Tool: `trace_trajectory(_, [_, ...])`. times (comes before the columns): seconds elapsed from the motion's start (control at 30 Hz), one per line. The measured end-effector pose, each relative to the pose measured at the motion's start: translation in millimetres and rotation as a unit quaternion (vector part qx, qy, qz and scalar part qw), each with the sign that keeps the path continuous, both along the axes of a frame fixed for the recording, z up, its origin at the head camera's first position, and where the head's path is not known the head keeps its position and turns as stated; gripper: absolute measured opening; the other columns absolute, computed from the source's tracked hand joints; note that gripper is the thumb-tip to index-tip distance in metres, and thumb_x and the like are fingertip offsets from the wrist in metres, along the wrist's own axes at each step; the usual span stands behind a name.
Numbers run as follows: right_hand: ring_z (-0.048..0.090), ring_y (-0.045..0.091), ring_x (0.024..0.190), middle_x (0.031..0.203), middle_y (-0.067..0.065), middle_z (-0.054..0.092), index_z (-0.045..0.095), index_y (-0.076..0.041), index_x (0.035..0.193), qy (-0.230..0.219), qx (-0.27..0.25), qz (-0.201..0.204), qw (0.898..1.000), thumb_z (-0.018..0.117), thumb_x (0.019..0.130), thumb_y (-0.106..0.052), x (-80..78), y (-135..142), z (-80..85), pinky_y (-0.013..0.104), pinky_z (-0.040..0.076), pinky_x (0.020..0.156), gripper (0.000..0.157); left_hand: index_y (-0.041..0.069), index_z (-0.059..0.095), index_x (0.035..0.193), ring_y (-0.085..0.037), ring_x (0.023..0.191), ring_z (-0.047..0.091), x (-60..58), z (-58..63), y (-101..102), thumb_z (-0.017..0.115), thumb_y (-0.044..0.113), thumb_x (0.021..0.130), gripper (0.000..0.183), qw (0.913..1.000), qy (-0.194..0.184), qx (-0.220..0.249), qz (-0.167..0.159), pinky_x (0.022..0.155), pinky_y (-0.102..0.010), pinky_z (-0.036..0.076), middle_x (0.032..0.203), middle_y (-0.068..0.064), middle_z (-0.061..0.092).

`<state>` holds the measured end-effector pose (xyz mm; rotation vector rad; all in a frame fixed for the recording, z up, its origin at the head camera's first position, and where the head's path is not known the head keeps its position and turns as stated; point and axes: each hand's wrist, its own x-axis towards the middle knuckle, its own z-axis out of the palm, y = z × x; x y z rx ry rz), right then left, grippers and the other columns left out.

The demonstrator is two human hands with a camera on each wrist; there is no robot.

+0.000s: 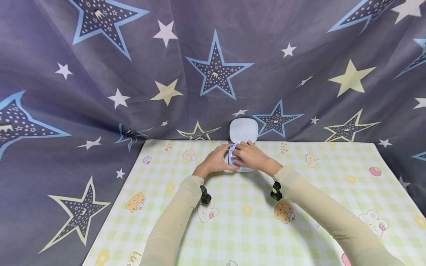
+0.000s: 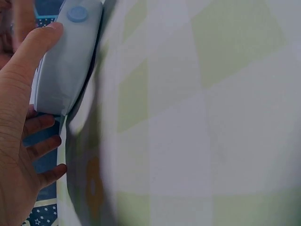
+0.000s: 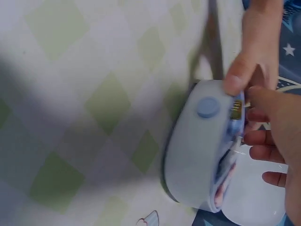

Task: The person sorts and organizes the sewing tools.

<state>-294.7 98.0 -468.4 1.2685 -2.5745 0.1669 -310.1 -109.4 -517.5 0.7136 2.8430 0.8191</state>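
A small pale blue-white plastic box (image 3: 195,150) with a round blue button (image 3: 208,107) on its front stands near the table's far edge. Its hinged lid (image 1: 244,130) is raised behind it. My left hand (image 1: 215,159) grips the box's left end, thumb on the front face by the button; several of its fingers stick out free in the left wrist view. Over the opening, my right hand (image 1: 251,157) has its fingers bent at the rim. Blue, gold and reddish contents (image 3: 236,109) show inside the box. Whether the right fingertips pinch any of them is unclear.
A checked tablecloth (image 1: 246,236) with printed cartoon figures covers the table. Right behind the table's far edge hangs a dark star-patterned curtain (image 1: 186,48). Each wrist carries a small black camera, such as the one on the right wrist (image 1: 276,191).
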Motion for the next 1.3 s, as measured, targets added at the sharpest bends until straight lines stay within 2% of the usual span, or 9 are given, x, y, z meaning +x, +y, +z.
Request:
trace_trajectory(0.17, [0.063,0.027,0.084,0.092,0.010,0.070,0.076,-0.006,0.103,-0.066,-0.085,-0.035,0.994,0.071,0.096,-0.030,-4.3,8,21.3,0.046,0.052,0.076,0.026,0.019,0.034,0.159,-0.028,0.141,0.046,0.4,-3.5,-1,0.084,0.062,0.073,0.109,1.0000,-0.005,0.005,0.004,0.117,-0.048,0.040,0.157,-0.007,0.045])
trace_trajectory(0.33, [0.063,0.018,0.075,0.086,0.006,0.073,0.077,-0.009,0.102,-0.164,-0.159,-0.105,0.968,0.063,0.101,-0.033,-18.3,22,45.5,0.035,0.052,0.070,0.029,0.018,0.035,0.159,-0.027,0.142,0.046,0.0,-4.9,-2,0.085,0.062,0.072,0.109,0.9999,-0.008,0.004,0.006,0.118,-0.047,0.039,0.157,-0.007,0.046])
trace_trajectory(0.5, [0.060,0.018,0.072,0.087,0.014,0.072,0.076,-0.003,0.105,-0.255,-0.238,-0.184,0.919,0.054,0.105,-0.039,-31.1,39,64.1,0.031,0.049,0.068,0.042,0.018,0.037,0.157,-0.026,0.138,0.049,-2.7,-0.3,-2,0.085,0.063,0.070,0.109,0.9998,0.003,-0.017,0.007,0.116,-0.045,0.042,0.153,-0.006,0.049])
trace_trajectory(0.63, [0.060,0.013,0.069,0.081,0.013,0.071,0.072,0.007,0.112,-0.315,-0.291,-0.237,0.872,0.050,0.106,-0.040,-39.2,47,75.4,0.027,0.052,0.071,0.052,0.017,0.037,0.157,-0.028,0.138,0.050,-7.1,9.3,-2,0.080,0.065,0.074,0.105,0.9992,0.006,-0.023,0.033,0.114,-0.049,0.043,0.151,-0.007,0.052])
trace_trajectory(0.83, [0.058,0.003,0.062,0.066,-0.010,0.061,0.064,0.010,0.125,-0.403,-0.352,-0.310,0.786,0.047,0.106,-0.041,-50.4,58,84.6,0.023,0.047,0.068,0.057,0.013,0.031,0.160,-0.031,0.143,0.046,-19.4,30.4,0,0.057,0.067,0.093,0.090,0.9919,-0.063,0.072,0.083,0.118,-0.052,0.038,0.156,-0.012,0.047])
trace_trajectory(0.97, [0.058,0.004,0.061,0.067,-0.010,0.062,0.058,0.006,0.136,-0.455,-0.363,-0.341,0.738,0.044,0.105,-0.044,-55.2,65,87.0,0.028,0.040,0.072,0.060,0.008,0.036,0.157,-0.032,0.142,0.047,-28.7,46.2,3,0.047,0.065,0.098,0.083,0.9698,-0.135,0.179,0.096,0.120,-0.048,0.037,0.157,-0.013,0.045])
trace_trajectory(1.1, [0.062,0.010,0.074,0.077,-0.007,0.062,0.052,0.002,0.144,-0.498,-0.359,-0.353,0.707,0.040,0.106,-0.046,-60.6,69,84.3,0.038,0.047,0.092,0.062,0.010,0.036,0.158,-0.037,0.146,0.042,-38.6,60.6,7,0.040,0.063,0.101,0.079,0.9374,-0.209,0.260,0.102,0.122,-0.051,0.033,0.161,-0.018,0.039])
trace_trajectory(1.2, [0.065,0.025,0.107,0.109,0.009,0.068,0.042,0.002,0.152,-0.542,-0.348,-0.348,0.682,0.034,0.107,-0.047,-65.4,73,76.4,0.048,0.043,0.112,0.067,0.011,0.028,0.162,-0.036,0.152,0.033,-45.9,64.6,8,0.036,0.066,0.101,0.082,0.9075,-0.275,0.296,0.113,0.125,-0.053,0.027,0.165,-0.018,0.032])
trace_trajectory(1.3, [0.046,0.039,0.140,0.148,0.027,0.048,0.028,0.002,0.159,-0.600,-0.346,-0.325,0.644,0.026,0.109,-0.048,-68.7,77,67.4,0.052,0.030,0.123,0.071,0.009,0.021,0.163,-0.033,0.155,0.028,-49.1,66.7,9,0.031,0.070,0.100,0.088,0.8834,-0.328,0.313,0.118,0.127,-0.052,0.023,0.167,-0.017,0.027])
